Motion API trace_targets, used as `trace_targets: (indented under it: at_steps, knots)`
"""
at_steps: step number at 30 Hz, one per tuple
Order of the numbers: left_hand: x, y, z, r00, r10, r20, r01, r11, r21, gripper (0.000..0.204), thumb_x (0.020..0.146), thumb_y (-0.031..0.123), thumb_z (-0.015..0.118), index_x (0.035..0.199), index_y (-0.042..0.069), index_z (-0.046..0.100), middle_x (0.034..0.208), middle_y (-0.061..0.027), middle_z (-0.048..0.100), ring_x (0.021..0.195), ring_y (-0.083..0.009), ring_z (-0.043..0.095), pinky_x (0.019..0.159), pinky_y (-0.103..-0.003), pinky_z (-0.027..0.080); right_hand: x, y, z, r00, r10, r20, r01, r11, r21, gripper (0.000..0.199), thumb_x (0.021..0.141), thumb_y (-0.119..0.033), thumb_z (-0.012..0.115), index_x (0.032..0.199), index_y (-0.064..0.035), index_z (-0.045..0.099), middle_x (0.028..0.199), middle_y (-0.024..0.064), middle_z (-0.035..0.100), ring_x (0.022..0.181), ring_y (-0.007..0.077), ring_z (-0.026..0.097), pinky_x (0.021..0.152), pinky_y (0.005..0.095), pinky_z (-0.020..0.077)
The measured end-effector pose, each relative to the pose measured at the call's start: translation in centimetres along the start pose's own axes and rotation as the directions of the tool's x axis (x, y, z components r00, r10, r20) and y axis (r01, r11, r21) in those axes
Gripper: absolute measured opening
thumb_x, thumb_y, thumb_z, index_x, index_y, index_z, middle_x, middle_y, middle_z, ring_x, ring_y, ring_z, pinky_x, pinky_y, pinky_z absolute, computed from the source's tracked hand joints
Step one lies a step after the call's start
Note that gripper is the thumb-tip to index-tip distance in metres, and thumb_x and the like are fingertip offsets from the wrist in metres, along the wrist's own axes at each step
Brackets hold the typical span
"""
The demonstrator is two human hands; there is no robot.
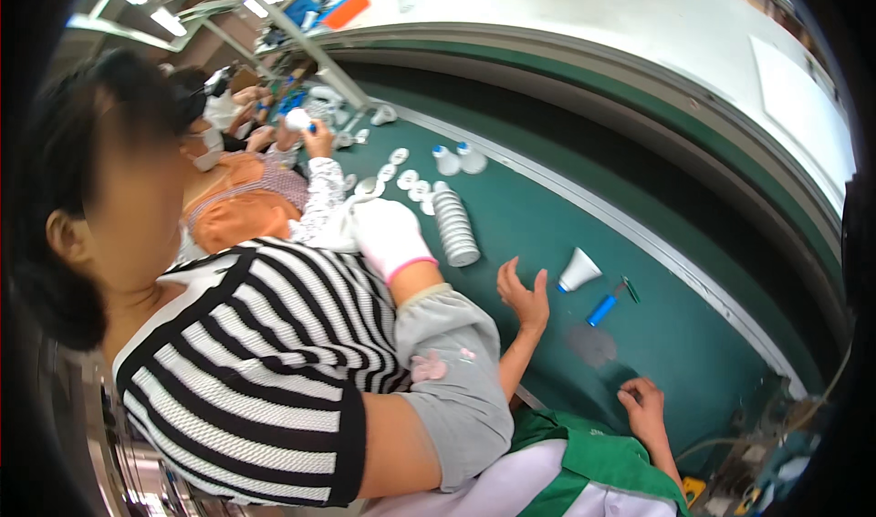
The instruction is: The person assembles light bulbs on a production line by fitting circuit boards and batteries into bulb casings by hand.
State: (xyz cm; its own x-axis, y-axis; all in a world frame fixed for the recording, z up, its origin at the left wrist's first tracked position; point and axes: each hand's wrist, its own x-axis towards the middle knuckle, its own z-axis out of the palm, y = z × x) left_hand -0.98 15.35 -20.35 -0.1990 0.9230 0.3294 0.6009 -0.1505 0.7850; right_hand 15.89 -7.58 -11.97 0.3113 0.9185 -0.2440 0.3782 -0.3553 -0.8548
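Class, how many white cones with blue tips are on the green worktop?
3: one near cone beside the left hand, two farther cones near the ribbed white stack. Others may be hidden in the far clutter.

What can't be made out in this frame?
All in the head view:
- Forearm of the left hand: partly hidden by a co-worker's grey sleeve.
- Palm of the right hand: hidden by the hand itself.
- Green piece: too small and blurred to identify.
- Equipment at lower right: cut off by the dark lens rim.
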Motion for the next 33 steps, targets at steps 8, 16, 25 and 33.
trace_targets:
  at_steps: [8,16,25,33]
  knots:
    - [5.7,-2.2,-4.8,0.846,-0.181,-0.501,0.29,0.945,0.15,0.058,0.075,0.021,0.068,0.122,0.003,0.038,0.123,-0.0209,0.043,0.116,-0.0369,0.04,0.096,-0.044,0.031,0.9,0.6,0.7,0.997,0.048,0.068,-0.047,0.999,-0.018,0.011,0.068,-0.005,0.064,0.077,0.0017,0.06,0.075,0.0128,0.059,0.063,0.0228,0.056,0.059,0.0323,0.0442]
    - [5.2,-3.9,-7.0,0.777,-0.4,-0.486,0.333,0.917,-0.222,0.052,0.077,0.024,0.064,0.12,0.005,0.041,0.116,-0.0183,0.047,0.107,-0.0344,0.043,0.089,-0.042,0.034,0.0,0.6,0.5,0.998,0.008,0.056,-0.004,0.997,-0.082,0.011,0.067,-0.006,0.065,0.075,0.0006,0.06,0.074,0.0123,0.059,0.063,0.024,0.057,0.06,0.034,0.0439]
    - [5.3,-7.7,-11.2,0.722,-0.586,-0.368,0.298,0.743,-0.599,0.046,0.079,0.028,0.06,0.117,0.007,0.045,0.108,-0.0154,0.051,0.097,-0.0316,0.048,0.081,-0.04,0.037,-0.6,-1.5,0.3,0.994,-0.074,0.085,0.087,0.983,-0.159,0.012,0.069,-0.009,0.066,0.076,-0.0005,0.06,0.073,0.0123,0.059,0.066,0.0261,0.057,0.061,0.0359,0.0439]
    - [7.4,-10.8,-13.0,0.727,-0.671,-0.146,0.267,0.472,-0.84,0.041,0.08,0.03,0.056,0.114,0.009,0.048,0.101,-0.0129,0.054,0.088,-0.0291,0.051,0.074,-0.039,0.041,-1.0,-1.8,0.2,0.993,-0.081,0.09,0.097,0.977,-0.192,0.015,0.07,-0.013,0.067,0.078,-0.0022,0.061,0.074,0.0116,0.059,0.071,0.0282,0.056,0.065,0.0378,0.0442]
